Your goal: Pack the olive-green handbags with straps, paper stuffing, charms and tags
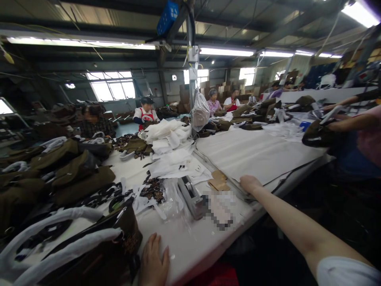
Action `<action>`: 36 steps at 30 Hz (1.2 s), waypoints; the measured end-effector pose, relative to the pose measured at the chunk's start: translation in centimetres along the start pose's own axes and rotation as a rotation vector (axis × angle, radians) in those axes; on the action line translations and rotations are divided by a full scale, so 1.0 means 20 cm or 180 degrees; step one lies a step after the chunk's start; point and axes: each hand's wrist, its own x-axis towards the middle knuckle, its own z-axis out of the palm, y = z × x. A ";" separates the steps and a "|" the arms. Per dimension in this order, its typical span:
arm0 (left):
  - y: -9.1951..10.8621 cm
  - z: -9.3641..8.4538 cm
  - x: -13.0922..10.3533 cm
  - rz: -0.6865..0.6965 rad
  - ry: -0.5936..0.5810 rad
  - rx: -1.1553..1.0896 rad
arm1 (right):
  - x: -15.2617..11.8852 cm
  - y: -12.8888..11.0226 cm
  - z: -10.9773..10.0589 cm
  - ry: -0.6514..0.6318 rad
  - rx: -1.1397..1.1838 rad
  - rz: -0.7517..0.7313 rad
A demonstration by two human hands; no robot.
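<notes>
My left hand (154, 260) lies on the white tabletop with its fingers stretched out, beside a dark olive handbag (98, 254). White wrapping covers the bag's two raised handles (64, 254). At the near corner of a stack of large white sheets (256, 153), my right hand (250, 185) is closed on the edge of a sheet; its fingertips are partly hidden. Between the hands stand a grey tape dispenser (190, 198) and a blurred-out item (220, 211). Small brown paper pieces (218, 180) lie just left of my right hand.
Olive bags (68, 163) are piled at the left. Crumpled white paper (169, 137) and dark brown tags (153, 188) cover the table's middle. A metal post (192, 79) rises behind. At the right, a co-worker's arm (354, 119) reaches to another bag (315, 133); several people sit farther back.
</notes>
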 end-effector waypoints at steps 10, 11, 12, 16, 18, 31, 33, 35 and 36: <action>-0.02 0.03 0.01 0.0102 0.0147 -0.0012 | 0.05 0.05 0.02 -0.0163 -0.0370 -0.0087; -0.01 0.04 0.01 0.0109 0.0157 -0.0016 | 0.06 0.06 0.02 -0.0179 -0.0389 -0.0102; -0.01 0.04 0.01 0.0118 0.0151 -0.0022 | 0.07 0.06 0.02 -0.0196 -0.0406 -0.0115; -0.01 0.04 0.00 0.0084 0.0124 -0.0008 | 0.09 0.07 0.03 -0.0211 -0.0445 -0.0135; -0.02 0.04 0.00 0.0089 0.0160 -0.0010 | 0.09 0.06 0.04 -0.0188 -0.0444 -0.0124; -0.07 0.09 0.00 0.0153 0.0238 -0.0088 | 0.11 0.09 0.06 -0.0132 -0.0249 -0.0014; -0.08 0.09 0.00 0.0163 0.0146 -0.0080 | 0.11 0.10 0.06 -0.0125 -0.0211 0.0055; -0.11 0.11 0.01 0.0203 0.0076 -0.0092 | 0.11 0.11 0.06 -0.0097 -0.0175 0.0178; -0.12 0.11 0.01 0.0226 0.0065 -0.0097 | 0.11 0.12 0.06 -0.0083 -0.0159 0.0259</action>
